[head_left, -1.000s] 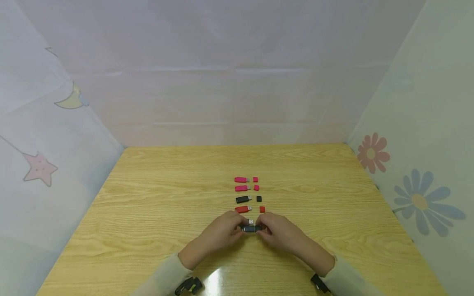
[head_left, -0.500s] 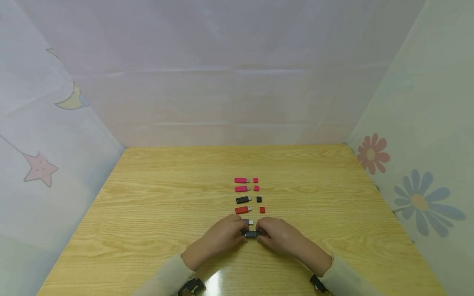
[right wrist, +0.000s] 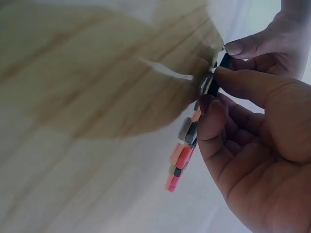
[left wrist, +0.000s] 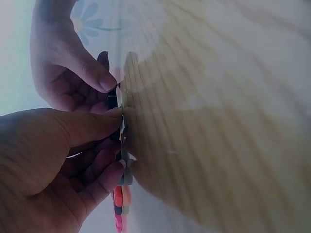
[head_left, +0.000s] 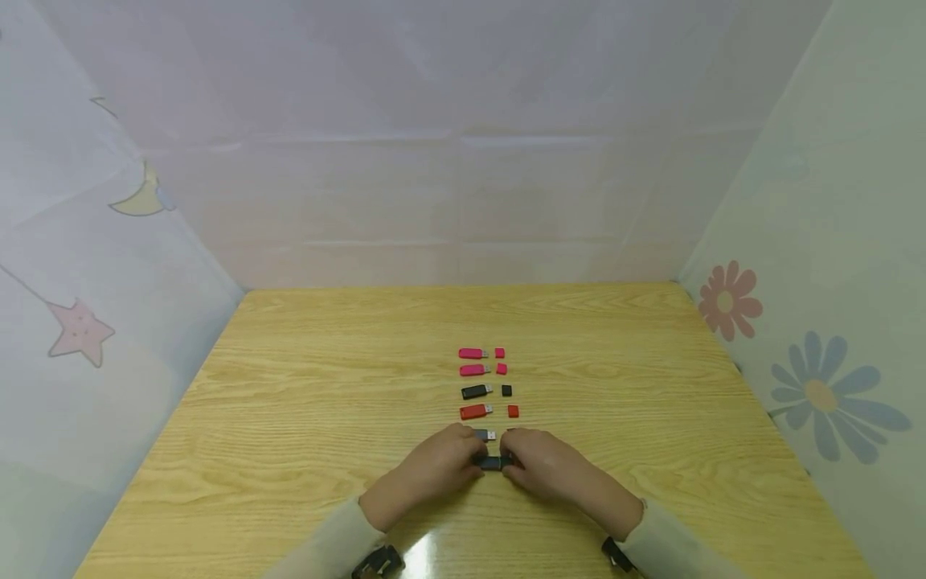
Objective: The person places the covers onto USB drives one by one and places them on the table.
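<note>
Between my two hands a dark USB stick [head_left: 489, 464] lies crosswise, low at the table. My left hand [head_left: 441, 461] pinches its left end between thumb and fingers. On the other side my right hand [head_left: 547, 464] pinches the cap end, and a thin light line shows between body and cap. In the left wrist view the thumb of the left hand [left wrist: 53, 150] bears on the stick from the near side. Fingers cover much of the stick in both wrist views. Just behind the hands, a grey USB stick [head_left: 485, 435] shows its metal plug, its left part hidden by the left fingers.
Farther back on the wooden table [head_left: 325, 378], a red USB stick [head_left: 473, 412], a black one [head_left: 475, 392] and two pink ones [head_left: 473, 370] form a column. To their right sit matching caps, among them a red cap [head_left: 513, 411] and a black cap [head_left: 506, 391].
Both hands have shifted slightly toward the near edge with the dark USB stick between them. More of the grey USB stick behind it has come into sight. The column of sticks stays put.
</note>
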A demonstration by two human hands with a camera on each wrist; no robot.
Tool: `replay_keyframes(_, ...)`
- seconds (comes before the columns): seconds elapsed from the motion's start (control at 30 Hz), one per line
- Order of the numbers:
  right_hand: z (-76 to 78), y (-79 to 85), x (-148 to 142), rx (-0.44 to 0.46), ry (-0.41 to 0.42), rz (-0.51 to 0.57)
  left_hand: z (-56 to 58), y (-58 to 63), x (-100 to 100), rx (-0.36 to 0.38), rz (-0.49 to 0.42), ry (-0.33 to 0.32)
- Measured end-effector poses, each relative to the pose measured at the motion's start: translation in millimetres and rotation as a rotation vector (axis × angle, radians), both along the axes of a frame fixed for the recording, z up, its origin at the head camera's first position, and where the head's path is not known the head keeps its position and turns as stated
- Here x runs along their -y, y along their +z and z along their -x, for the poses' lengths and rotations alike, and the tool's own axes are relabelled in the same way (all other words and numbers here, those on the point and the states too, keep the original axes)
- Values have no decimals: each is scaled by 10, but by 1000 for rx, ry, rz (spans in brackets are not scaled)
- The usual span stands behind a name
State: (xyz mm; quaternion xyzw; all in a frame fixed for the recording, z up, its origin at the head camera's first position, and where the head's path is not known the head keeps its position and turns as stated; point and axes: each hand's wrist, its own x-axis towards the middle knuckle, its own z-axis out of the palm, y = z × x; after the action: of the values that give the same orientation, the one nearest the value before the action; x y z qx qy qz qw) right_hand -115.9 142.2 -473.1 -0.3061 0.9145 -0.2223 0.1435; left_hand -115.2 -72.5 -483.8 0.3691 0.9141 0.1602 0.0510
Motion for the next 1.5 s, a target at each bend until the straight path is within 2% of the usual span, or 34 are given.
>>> replay_keyframes(0.53,8,16,-3,30,29,-10,-20,18,-15,-8,13,-16)
replay_keyframes(0.73,40,91,-50,34,-52,-35,-4,35,-2,9,37,-3)
replay_keyframes(0.9,91,149,-90,-22,-125,-83,65,64,51,13,29,34)
replay_keyframes(1.07,134,143,-101,-70,-146,-121,144,129,84,2,6,70)
replay_keyframes(1.3,186,161,-87,-132,-107,-142,236,99,74,-23,38,79)
replay_keyframes(1.5,228,143,-64,-122,-85,-147,279,42,58,-54,34,57)
